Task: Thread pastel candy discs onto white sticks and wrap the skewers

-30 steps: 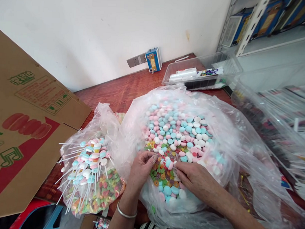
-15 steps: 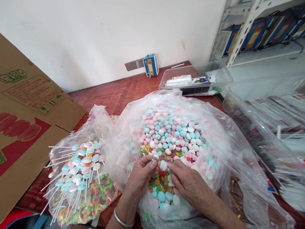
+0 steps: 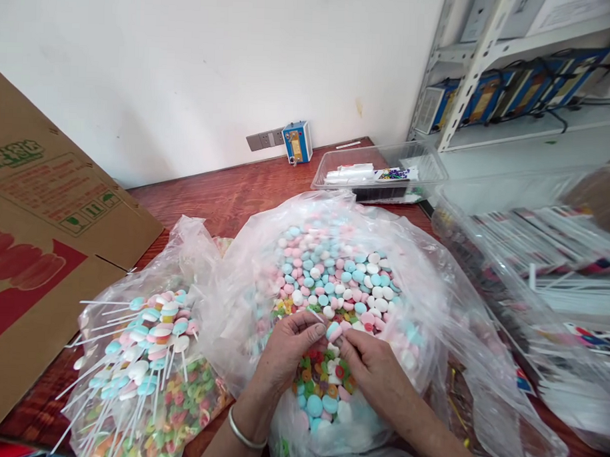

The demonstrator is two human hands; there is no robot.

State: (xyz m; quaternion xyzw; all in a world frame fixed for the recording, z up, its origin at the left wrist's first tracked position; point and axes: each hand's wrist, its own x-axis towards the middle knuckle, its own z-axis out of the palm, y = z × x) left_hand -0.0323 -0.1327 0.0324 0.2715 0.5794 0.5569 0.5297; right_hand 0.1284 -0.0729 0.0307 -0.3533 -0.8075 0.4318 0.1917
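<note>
My left hand (image 3: 293, 348) is closed in a pinch, with a thin white candy stick (image 3: 318, 316) just showing at its fingertips. From there a blue and pink marshmallow candy (image 3: 334, 331) reaches across to my right hand (image 3: 368, 361), whose thumb and fingers pinch its other side. Both hands hover over a big open plastic bag (image 3: 243, 273) of pink, blue and white candies (image 3: 328, 282), with colourful gummy rings (image 3: 324, 376) near the front. At left, finished-looking candy sticks (image 3: 140, 349) lie on a clear bag of gummy rings (image 3: 189, 398).
A cardboard box (image 3: 49, 246) stands at the left. Behind the bag are a clear plastic tray (image 3: 427, 169) and a small blue device (image 3: 297, 143) against the wall. A clear bin (image 3: 522, 323) of packaging and white sticks is at right, below a metal shelf (image 3: 464, 94).
The view has shifted slightly. Both hands stay together; the orange ring seen beside the pink and blue candy is now hidden by the fingers.
</note>
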